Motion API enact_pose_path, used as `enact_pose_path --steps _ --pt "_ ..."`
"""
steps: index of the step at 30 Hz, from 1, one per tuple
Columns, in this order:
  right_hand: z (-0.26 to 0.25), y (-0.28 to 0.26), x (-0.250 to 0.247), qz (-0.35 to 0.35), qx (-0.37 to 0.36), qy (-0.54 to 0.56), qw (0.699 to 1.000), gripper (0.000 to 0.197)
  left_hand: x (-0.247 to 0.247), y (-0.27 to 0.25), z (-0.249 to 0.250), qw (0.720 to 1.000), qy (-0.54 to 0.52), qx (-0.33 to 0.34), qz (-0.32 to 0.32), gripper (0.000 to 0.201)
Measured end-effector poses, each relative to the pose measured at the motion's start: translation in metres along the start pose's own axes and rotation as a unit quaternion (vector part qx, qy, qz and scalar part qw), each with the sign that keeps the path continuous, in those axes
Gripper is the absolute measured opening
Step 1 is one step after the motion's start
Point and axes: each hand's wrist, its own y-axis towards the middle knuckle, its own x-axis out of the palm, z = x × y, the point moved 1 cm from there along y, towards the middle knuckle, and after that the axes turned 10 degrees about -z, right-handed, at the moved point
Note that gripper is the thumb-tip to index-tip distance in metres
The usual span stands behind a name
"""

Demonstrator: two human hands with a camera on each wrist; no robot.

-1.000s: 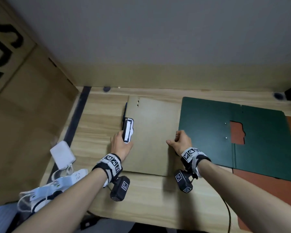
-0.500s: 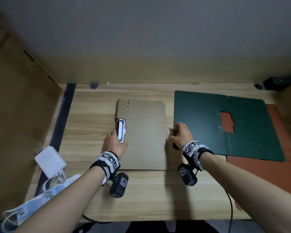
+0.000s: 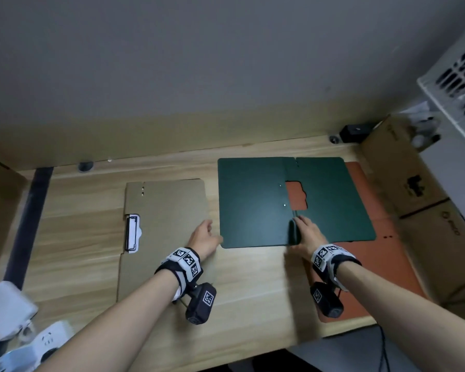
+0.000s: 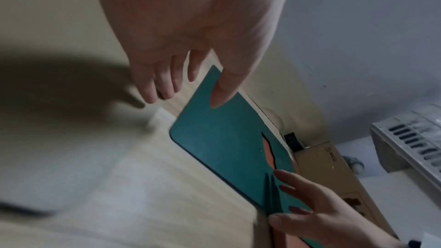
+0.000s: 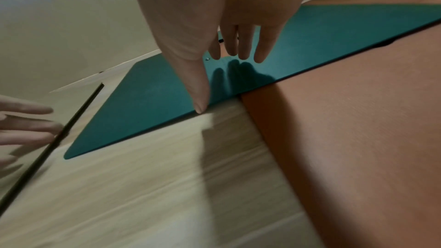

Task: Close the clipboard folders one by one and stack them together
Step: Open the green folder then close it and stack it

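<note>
Both hands have left the closed tan cardboard clipboard folder (image 3: 164, 237) they were steadying half a second ago and moved right, to the open dark green folder (image 3: 253, 205).

At the far left edge of the light wooden table (image 3: 78, 237) sit a white power adapter (image 3: 8, 310) and a white power strip (image 3: 46, 342). Next comes the tan folder, flat and shut, with matte board and rounded corners; its white and black spring clip (image 3: 132, 232) shows through a notch on its left edge.

The left hand (image 3: 203, 238) reaches forward, palm down, over the tan folder's right edge toward the green folder's near-left corner. Its fingers are straight and loosely spread. In the left wrist view the thumb overlaps the green edge, but whether it touches is unclear.

The green folder lies spread open in two smooth panels joined by a centre fold, with a cut-out window that shows orange beneath. The right hand (image 3: 308, 234) sits at the near end of that fold, fingers (image 5: 260, 52) extended together and hovering just above the green surface, thumb tip at the near edge. It grips nothing.

Under the green folder's right half lies a flat orange-brown folder (image 3: 387, 264), also matte, reaching toward the table's near edge. Brown cardboard boxes (image 3: 414, 183) stand at the far right, with a white slotted plastic crate (image 3: 457, 84) above them.
</note>
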Motion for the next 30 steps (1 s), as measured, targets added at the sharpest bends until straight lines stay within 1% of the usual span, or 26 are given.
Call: enact_pose_path --steps 1,2,3,4,7,9,10,11,15,17,19,22,24,25,26,27,28,29,30 --pt "0.007 0.002 0.000 -0.011 -0.005 -0.002 1.000 0.107 0.011 0.003 0.004 1.000 -0.006 -0.019 -0.007 0.070" --pt "0.014 0.005 0.001 -0.021 -0.011 -0.007 1.000 0.109 0.021 0.008 0.005 0.999 -0.012 -0.034 0.000 0.061" --pt "0.019 0.006 0.002 -0.030 -0.017 -0.015 0.999 0.110 0.028 0.011 0.009 0.999 -0.017 -0.048 0.013 0.049" --pt "0.023 0.008 0.003 -0.035 -0.023 -0.024 0.999 0.110 0.035 0.014 0.013 0.997 -0.027 -0.058 0.032 0.041" --pt "0.033 0.012 0.009 -0.029 -0.033 -0.047 0.998 0.108 0.048 0.021 0.025 0.991 -0.069 -0.093 0.062 0.042" --pt "0.038 0.014 0.011 -0.018 -0.032 -0.050 0.998 0.109 0.051 0.022 0.030 0.985 -0.108 -0.112 0.068 0.021" --pt "0.040 0.015 0.010 -0.014 -0.035 -0.049 0.998 0.108 0.053 0.021 0.031 0.983 -0.123 -0.115 0.069 0.014" --pt "0.042 0.015 0.009 -0.011 -0.039 -0.049 0.998 0.107 0.053 0.021 0.031 0.982 -0.133 -0.115 0.074 0.013" --pt "0.045 0.013 -0.001 0.004 -0.069 -0.061 0.996 0.103 0.054 0.015 0.035 0.982 -0.125 -0.095 0.107 0.017" --pt "0.045 0.009 -0.003 0.017 -0.094 -0.074 0.993 0.105 0.055 0.006 0.044 0.981 -0.154 -0.075 0.092 0.010" --pt "0.044 0.002 -0.006 0.041 -0.131 -0.079 0.987 0.102 0.053 -0.002 0.054 0.980 -0.169 -0.067 0.087 0.010" --pt "0.039 -0.008 -0.024 0.092 -0.188 -0.074 0.975 0.083 0.043 -0.021 0.084 0.977 -0.188 -0.049 0.081 0.014" --pt "0.033 -0.013 -0.043 0.105 -0.197 -0.052 0.973 0.074 0.030 -0.036 0.105 0.974 -0.214 -0.036 0.067 0.020" --pt "0.029 -0.017 -0.056 0.103 -0.200 -0.046 0.973 0.071 0.022 -0.040 0.114 0.972 -0.225 -0.028 0.055 0.017" --pt "0.025 -0.018 -0.065 0.096 -0.203 -0.050 0.973 0.068 0.016 -0.042 0.120 0.970 -0.237 -0.025 0.042 0.009" --pt "0.020 -0.021 -0.076 0.095 -0.209 -0.060 0.971 0.065 0.007 -0.046 0.128 0.970 -0.241 -0.012 0.042 0.006" --pt "0.015 -0.024 -0.086 0.096 -0.214 -0.069 0.970 0.062 0.001 -0.051 0.135 0.968 -0.246 -0.002 0.044 0.017" --pt "0.011 -0.027 -0.097 0.101 -0.216 -0.070 0.969 0.058 -0.004 -0.058 0.142 0.964 -0.260 0.011 0.043 0.021" --pt "0.005 -0.030 -0.110 0.114 -0.218 -0.066 0.967 0.054 -0.010 -0.063 0.151 0.959 -0.279 0.030 0.040 0.019"
